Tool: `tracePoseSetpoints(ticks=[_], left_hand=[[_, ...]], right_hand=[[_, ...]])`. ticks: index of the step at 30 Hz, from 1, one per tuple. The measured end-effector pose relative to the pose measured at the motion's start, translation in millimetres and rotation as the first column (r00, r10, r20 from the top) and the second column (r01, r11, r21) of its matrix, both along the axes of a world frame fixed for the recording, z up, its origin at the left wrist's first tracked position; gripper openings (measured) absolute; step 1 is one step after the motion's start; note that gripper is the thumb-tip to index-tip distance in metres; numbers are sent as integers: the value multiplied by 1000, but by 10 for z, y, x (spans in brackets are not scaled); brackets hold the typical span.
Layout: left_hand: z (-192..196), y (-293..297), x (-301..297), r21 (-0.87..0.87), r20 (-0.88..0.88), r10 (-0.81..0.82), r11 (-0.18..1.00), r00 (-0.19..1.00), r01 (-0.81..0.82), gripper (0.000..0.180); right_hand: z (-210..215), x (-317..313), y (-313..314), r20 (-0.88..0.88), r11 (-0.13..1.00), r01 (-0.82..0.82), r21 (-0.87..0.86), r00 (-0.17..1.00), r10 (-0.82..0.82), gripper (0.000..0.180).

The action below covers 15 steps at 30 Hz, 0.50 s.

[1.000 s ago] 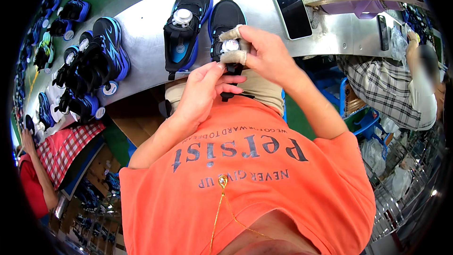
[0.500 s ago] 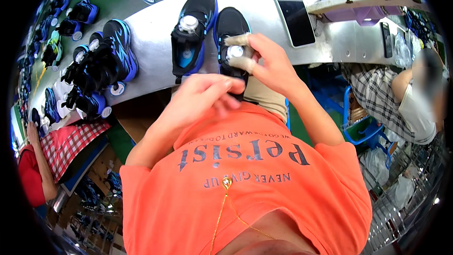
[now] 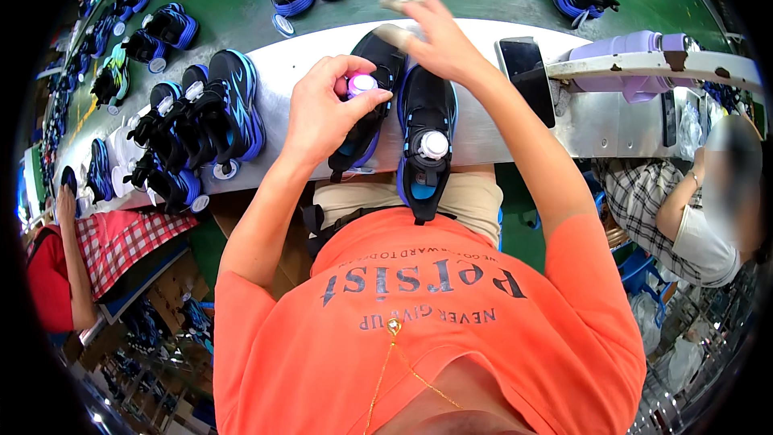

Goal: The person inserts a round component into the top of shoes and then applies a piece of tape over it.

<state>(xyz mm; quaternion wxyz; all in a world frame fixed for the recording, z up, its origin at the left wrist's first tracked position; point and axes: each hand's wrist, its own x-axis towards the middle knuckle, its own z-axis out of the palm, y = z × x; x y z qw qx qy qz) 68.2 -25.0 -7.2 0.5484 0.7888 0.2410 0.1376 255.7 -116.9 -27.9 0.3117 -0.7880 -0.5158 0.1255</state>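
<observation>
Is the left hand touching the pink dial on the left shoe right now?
Touching. The head view shows the left hand with thumb and fingertips closed around the pink dial on the left shoe, with no gap visible between them.

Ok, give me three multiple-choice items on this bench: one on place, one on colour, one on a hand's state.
1. Where does the dark phone lie?
A. right of the two shoes
B. left of them
C. on the floor

2. What colour is the round dial under the left hand?
A. yellow
B. pink
C. green

3. What is the right hand doing?
A. resting in the lap
B. holding the phone
C. resting on a shoe's toe end

A: the phone sits beyond the right shoe.
B: the dial shows pink between the fingers.
C: the palm lies on the shoe's front.
</observation>
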Motion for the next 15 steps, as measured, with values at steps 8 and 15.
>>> tracePoseSetpoints(ticks=[8,15], left_hand=[[14,224,-247,-488,100,-312,812,945,320,44],[105,206,-245,-287,31,-349,895,937,343,39]], right_hand=[[-574,-270,632,43,996,-43,-79,998,47,32],[-607,-299,654,34,996,-50,-79,998,52,32]])
